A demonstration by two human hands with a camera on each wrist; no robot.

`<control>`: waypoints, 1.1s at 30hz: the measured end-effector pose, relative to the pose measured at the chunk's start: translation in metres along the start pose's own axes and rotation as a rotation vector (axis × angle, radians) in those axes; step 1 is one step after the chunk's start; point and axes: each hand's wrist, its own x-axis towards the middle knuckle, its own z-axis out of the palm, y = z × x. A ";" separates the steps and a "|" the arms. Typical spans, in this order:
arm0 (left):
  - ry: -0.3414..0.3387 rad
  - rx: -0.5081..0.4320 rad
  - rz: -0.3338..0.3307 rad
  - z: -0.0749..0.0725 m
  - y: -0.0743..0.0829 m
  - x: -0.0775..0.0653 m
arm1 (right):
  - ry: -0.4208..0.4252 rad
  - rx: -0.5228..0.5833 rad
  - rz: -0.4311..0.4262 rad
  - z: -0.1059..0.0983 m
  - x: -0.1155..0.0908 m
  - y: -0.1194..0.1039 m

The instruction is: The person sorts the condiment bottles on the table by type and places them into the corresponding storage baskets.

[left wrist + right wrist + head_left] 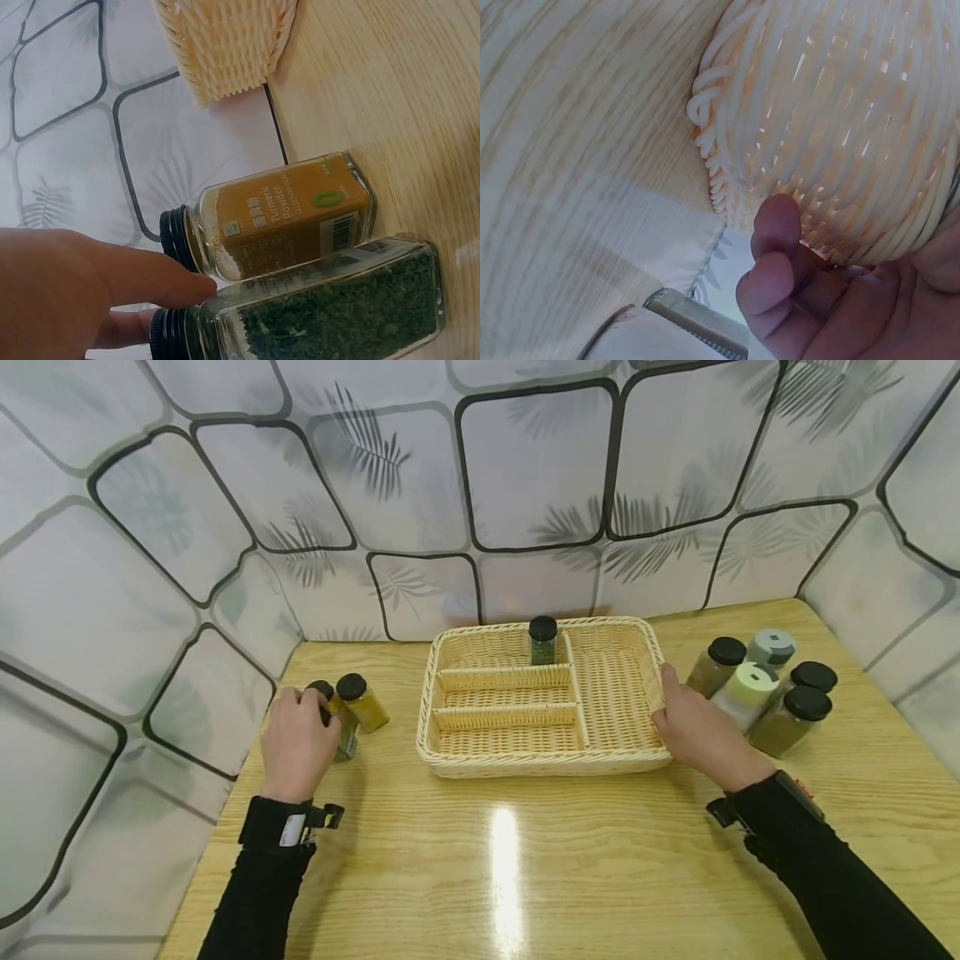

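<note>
With thumb and fingers at its black cap, my left hand holds a glass spice jar of dried green herbs. Close beside it stands a turmeric powder jar, orange-labelled and black-capped. My right hand grips the right end of a cream woven basket; in the right wrist view its fingers curl against the weave. The basket has one long compartment on the right and three on the left. A black-capped jar with green contents stands in the back left compartment.
To the right of the basket several spice jars stand in a cluster, with black, grey and pale green caps. Patterned white cloth walls the back and sides of the wooden table.
</note>
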 end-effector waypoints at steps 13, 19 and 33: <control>0.022 -0.052 0.022 0.000 0.001 -0.001 | -0.002 0.001 0.000 0.000 -0.001 0.000; 0.011 -0.073 0.022 -0.001 0.003 0.000 | -0.003 -0.001 0.000 0.000 -0.001 0.001; 0.051 -0.113 0.088 -0.013 0.018 0.001 | 0.000 -0.002 -0.013 -0.001 0.001 0.001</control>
